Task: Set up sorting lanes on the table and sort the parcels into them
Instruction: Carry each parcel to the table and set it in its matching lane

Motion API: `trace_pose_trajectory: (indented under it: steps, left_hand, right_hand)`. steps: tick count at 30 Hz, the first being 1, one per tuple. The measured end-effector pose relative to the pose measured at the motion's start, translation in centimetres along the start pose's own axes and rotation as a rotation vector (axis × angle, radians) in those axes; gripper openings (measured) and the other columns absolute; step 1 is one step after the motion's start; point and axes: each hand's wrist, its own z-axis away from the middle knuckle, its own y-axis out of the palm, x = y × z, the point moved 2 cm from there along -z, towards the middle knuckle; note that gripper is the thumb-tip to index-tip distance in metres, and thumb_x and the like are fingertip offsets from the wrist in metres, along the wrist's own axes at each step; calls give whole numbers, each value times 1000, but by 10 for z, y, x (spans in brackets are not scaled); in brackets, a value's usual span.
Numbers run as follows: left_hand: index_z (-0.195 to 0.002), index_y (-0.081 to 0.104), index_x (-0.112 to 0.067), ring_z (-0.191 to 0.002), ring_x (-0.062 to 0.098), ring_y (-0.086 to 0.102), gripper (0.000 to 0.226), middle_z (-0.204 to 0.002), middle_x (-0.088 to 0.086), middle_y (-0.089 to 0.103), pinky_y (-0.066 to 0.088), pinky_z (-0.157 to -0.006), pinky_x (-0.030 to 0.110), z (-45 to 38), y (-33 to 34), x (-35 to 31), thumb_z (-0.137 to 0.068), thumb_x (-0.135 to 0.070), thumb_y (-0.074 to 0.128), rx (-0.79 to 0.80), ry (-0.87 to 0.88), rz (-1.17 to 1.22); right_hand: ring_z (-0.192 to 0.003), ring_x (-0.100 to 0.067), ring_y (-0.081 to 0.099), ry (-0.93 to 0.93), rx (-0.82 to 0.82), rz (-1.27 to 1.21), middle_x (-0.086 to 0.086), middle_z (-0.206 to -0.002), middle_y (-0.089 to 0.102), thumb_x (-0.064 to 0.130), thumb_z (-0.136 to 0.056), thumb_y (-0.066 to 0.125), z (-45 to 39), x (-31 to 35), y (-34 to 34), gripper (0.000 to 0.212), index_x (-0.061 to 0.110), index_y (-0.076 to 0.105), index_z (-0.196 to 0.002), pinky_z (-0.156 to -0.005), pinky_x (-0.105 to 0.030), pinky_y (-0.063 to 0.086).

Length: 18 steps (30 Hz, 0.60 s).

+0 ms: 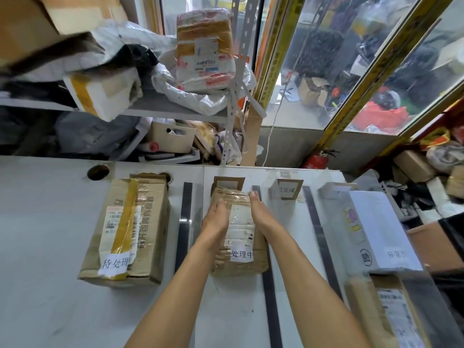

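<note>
A taped brown parcel (240, 237) with a white label lies in the second lane of the white table (50, 222). My left hand (216, 219) presses flat against its left side and my right hand (261, 214) against its right side, fingers straight. Black tape strips (184, 222) (317, 229) mark the lanes. In the left lane a large cardboard box (130, 229) lies with a white slip on it. At the right sit a white box (376, 227) and, nearer me, another brown parcel (391, 315). Small cardboard lane signs (288, 189) stand at the far ends.
Beyond the table stands a metal shelf (160, 109) crowded with parcels and bags, one wrapped parcel (204, 51) upright on it. A red fire extinguisher (317, 159) lies behind the table's far right corner. Boxes are piled at the right (414, 164). A round cable hole (98, 172) is at the far left.
</note>
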Motion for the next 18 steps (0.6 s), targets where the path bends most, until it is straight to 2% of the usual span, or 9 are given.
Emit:
trace_pose_trajectory:
  steps: [2,5,8,11,14,18]
  left_hand:
    - [-149,37,-37,-142,26,40,90,-156,0,41,34,-115,54,16,-2,-7,-75,-83,13,1,10,-28]
    - [-156,23,-37,-147,28,32,64,-161,1,32,30,-118,54,30,-4,-9,-98,-62,18,-30,54,-67]
    - [-158,16,-38,-148,29,28,56,-162,1,29,28,-119,53,34,-8,-3,-104,-52,22,-60,77,-88]
    - [-158,20,-35,-146,30,32,55,-160,2,33,31,-117,52,39,-11,-2,-105,-51,24,-80,91,-98]
    - [-155,26,-34,-142,29,38,54,-156,3,39,34,-114,49,45,-13,-2,-104,-51,25,-103,139,-126]
    - [-152,32,-36,-138,31,43,58,-152,3,45,37,-113,54,57,-15,1,-99,-58,23,-97,161,-150]
  right_hand:
    - [-156,-26,20,-1,-16,13,9,-169,21,112,-47,7,9,4,-1,134,42,19,-160,-125,-56,18]
    - [-153,-26,29,6,3,9,9,-165,33,113,-49,9,29,14,-1,123,51,29,-154,-122,-58,21]
    - [-154,-29,25,26,31,31,5,-166,29,111,-50,7,41,19,3,121,53,24,-155,-122,-60,20]
    - [-154,-31,25,11,29,47,4,-167,28,112,-49,4,48,18,8,121,55,19,-154,-121,-62,21]
    - [-154,-32,24,-14,9,45,2,-167,28,105,-59,4,67,20,8,111,53,19,-156,-122,-62,21]
    - [-148,-30,36,-113,-57,15,-1,-160,41,90,-76,6,92,13,11,93,47,32,-154,-120,-59,29]
